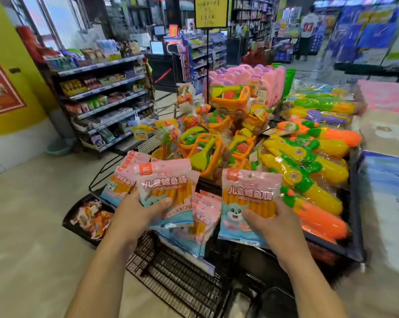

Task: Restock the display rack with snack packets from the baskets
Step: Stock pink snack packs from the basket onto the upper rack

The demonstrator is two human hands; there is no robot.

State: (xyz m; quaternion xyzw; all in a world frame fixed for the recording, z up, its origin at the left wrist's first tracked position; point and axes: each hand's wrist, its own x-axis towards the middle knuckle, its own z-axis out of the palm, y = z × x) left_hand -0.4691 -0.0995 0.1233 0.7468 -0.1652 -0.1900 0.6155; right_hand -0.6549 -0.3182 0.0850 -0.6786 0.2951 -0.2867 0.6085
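Note:
My left hand (139,212) grips a fanned stack of pink-and-blue sausage snack packets (164,187), thumb across the front one. My right hand (272,221) holds a single packet of the same kind (249,198) upright, thumb on its front. More of these packets (204,216) hang on the black wire display rack (182,276) between and below my hands. A lower black tray (71,222) at the left holds orange-and-white snack packets (93,219).
A bin (354,226) of bagged plastic toys and orange-yellow water guns (320,157) stands right behind the rack. Shelves of goods (102,95) line the left wall. A sign pole (208,65) rises behind the toys. Bare floor lies to the left.

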